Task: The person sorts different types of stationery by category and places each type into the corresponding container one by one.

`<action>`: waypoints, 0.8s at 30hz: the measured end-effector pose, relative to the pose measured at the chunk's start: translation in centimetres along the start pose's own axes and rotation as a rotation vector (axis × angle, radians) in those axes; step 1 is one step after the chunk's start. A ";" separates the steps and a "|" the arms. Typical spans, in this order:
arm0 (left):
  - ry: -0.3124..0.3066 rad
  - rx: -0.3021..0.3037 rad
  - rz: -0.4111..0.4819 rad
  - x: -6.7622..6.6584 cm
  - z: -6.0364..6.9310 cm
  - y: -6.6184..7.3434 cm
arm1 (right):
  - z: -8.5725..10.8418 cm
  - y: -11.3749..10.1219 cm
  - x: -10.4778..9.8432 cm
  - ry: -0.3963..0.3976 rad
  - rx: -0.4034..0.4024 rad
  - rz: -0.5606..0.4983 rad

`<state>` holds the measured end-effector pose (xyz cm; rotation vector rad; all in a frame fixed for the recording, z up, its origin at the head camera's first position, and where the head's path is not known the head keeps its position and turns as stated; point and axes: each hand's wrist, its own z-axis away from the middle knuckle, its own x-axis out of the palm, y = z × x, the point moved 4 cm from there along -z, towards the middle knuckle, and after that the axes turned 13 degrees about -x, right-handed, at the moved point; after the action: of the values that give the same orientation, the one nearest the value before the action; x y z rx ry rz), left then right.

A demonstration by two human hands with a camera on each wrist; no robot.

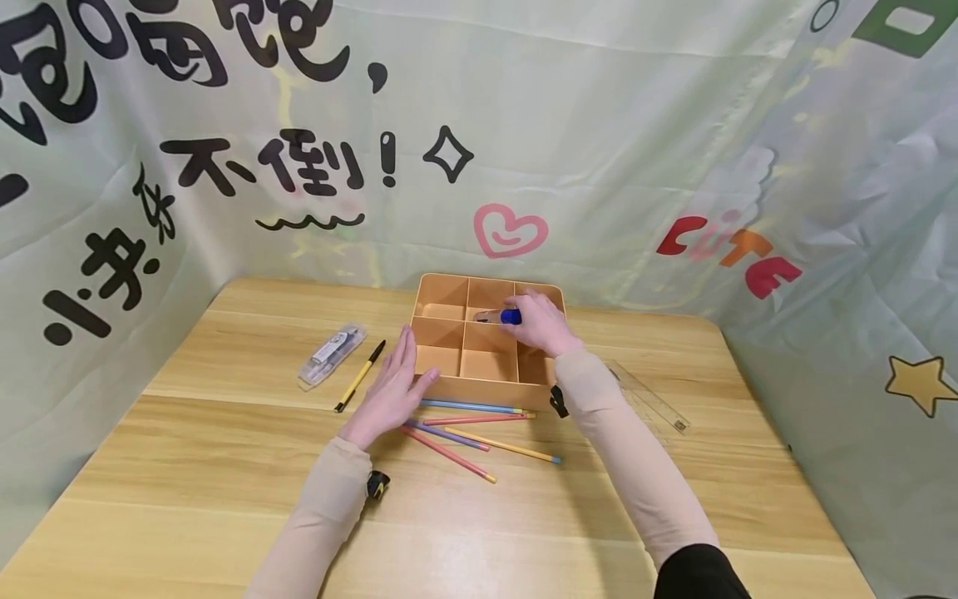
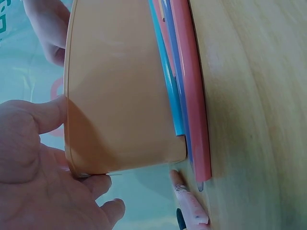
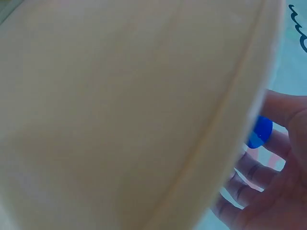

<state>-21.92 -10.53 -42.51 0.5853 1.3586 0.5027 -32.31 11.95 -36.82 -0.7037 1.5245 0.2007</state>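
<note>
A tan divided storage box [image 1: 486,389] stands at the middle of the table. My left hand [image 1: 389,391] lies against its front left corner, fingers straight along the side and thumb near the front rim; in the left wrist view the left hand [image 2: 29,148] touches the rim. Above the back compartments, my right hand [image 1: 540,323] pinches a short item with a blue end [image 1: 511,316] and a clear body. Only that blue end [image 3: 260,132] shows by the right hand [image 3: 283,177] in the right wrist view, so its kind is unclear.
Several coloured pencils [image 1: 516,445] lie loosely before the box. To its left are a yellow pen with a black cap [image 1: 361,376] and a clear case [image 1: 332,356]. Clear rulers [image 1: 647,395] lie to the right. A printed cloth [image 1: 599,166] hangs behind the table [image 1: 247,466].
</note>
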 end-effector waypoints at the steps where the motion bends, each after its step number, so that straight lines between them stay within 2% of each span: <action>1: -0.001 0.000 0.003 0.0 0.0 0.0 | 0.1 0.1 -0.1 0.007 -0.005 -0.003; 13: 0.001 -0.002 0.018 0.1 -0.1 -0.1 | 2.0 -0.3 -0.9 0.066 -0.050 -0.086; 24: -0.002 0.003 0.012 0.0 0.0 0.1 | 3.7 -0.9 -1.5 0.124 -0.054 -0.106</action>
<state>-21.88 -10.45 -42.43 0.5968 1.3553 0.5094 -28.85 13.61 -35.51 -0.8512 1.5991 0.1207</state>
